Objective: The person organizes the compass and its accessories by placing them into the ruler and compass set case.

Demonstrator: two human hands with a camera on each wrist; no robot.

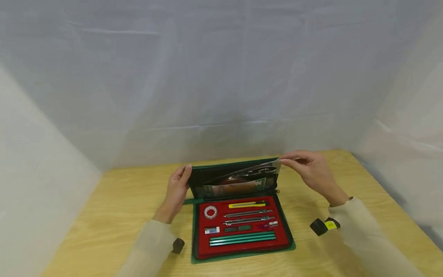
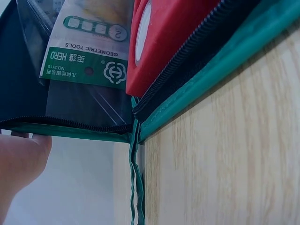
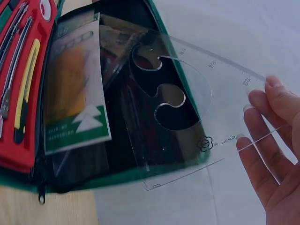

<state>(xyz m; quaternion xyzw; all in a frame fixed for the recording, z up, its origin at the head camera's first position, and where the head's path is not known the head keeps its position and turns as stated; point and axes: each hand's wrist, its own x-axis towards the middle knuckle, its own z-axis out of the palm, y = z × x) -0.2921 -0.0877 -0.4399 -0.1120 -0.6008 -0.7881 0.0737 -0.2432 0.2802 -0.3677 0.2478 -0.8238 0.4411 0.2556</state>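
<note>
A green zip case lies unzipped on the table, its dark lid [image 1: 199,177] raised. My left hand [image 1: 175,191] grips the lid's left edge, thumb on the inside. My right hand [image 1: 313,171] pinches a corner of a clear plastic set square [image 3: 206,112] between thumb and fingers. Curved cut-outs and printed scales show on it; part of it still lies inside the lid's pocket. In the same pocket is a printed card [image 3: 75,89] reading "Geometric Tools" in the left wrist view. A red tray [image 1: 283,238] fills the case's lower half.
The tray holds a yellow utility knife [image 1: 238,206], compasses [image 1: 247,221], green pencils [image 1: 242,239], an eraser [image 1: 212,230], a pink sharpener [image 1: 273,224] and a white ring [image 1: 205,212]. A wooden table [image 1: 114,215] lies beneath; white sheeting [image 1: 207,77] hangs behind.
</note>
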